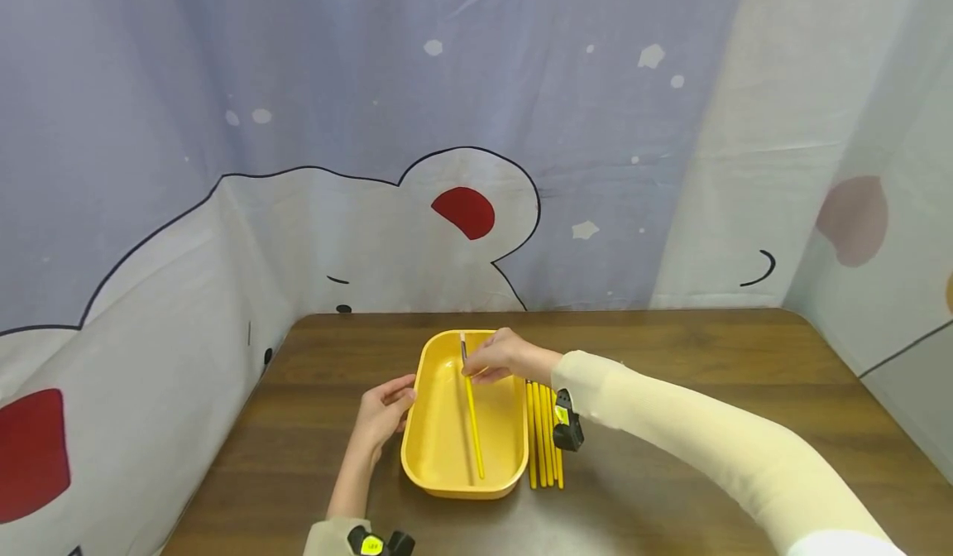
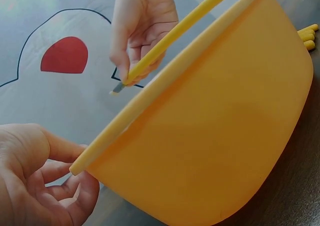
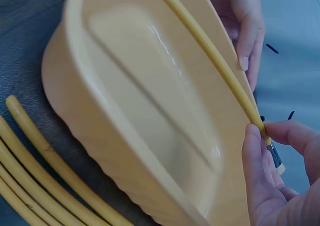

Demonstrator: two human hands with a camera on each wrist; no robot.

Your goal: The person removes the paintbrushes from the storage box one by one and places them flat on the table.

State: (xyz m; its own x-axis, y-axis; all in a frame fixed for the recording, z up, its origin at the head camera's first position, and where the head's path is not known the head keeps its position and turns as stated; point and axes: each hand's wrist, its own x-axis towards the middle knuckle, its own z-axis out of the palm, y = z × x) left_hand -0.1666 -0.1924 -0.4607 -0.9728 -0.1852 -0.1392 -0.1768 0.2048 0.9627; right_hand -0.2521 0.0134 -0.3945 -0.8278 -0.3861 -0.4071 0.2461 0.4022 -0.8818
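A yellow paintbrush (image 1: 474, 424) with pale bristles slants over a yellow rectangular tub (image 1: 438, 436). My right hand (image 1: 500, 356) pinches the brush between thumb and fingers close to its metal collar, bristle end pointing away from me. In the right wrist view the brush's handle (image 3: 215, 60) rises clear of the tub's floor, where its shadow falls. At the tub's left side, my left hand (image 1: 385, 411) grips the rim; the left wrist view has the thumb on the rim and curled fingers (image 2: 62, 191) beneath it.
Several more yellow-handled brushes (image 1: 543, 436) lie side by side along the tub's right wall, under my right forearm. All stand on a dark wooden table (image 1: 670, 457). A printed curtain (image 1: 596, 126) hangs behind its far edge.
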